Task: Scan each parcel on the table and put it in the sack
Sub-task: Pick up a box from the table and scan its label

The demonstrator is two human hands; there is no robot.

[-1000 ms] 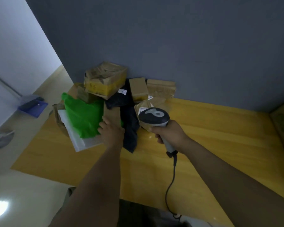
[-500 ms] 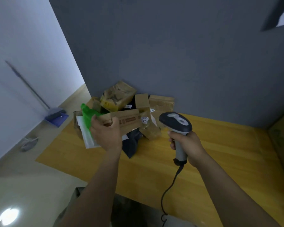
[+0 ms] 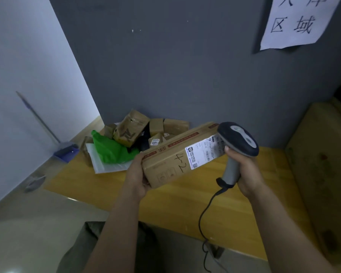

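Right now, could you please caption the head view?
Left hand holds a cardboard box while right hand aims scanner at its label.

Top of wall notice cropped; print on parcel label illegible.

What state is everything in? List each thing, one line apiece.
left hand: grips the long box's near end.
long box: held clear of the table, tilted, label side up.
label: stuck flat, far end under the scanner head.
right hand: grips the scanner's handle.
scanner: upright, head at the label, cable hanging.
green bag: crumpled, lying in the parcel pile.
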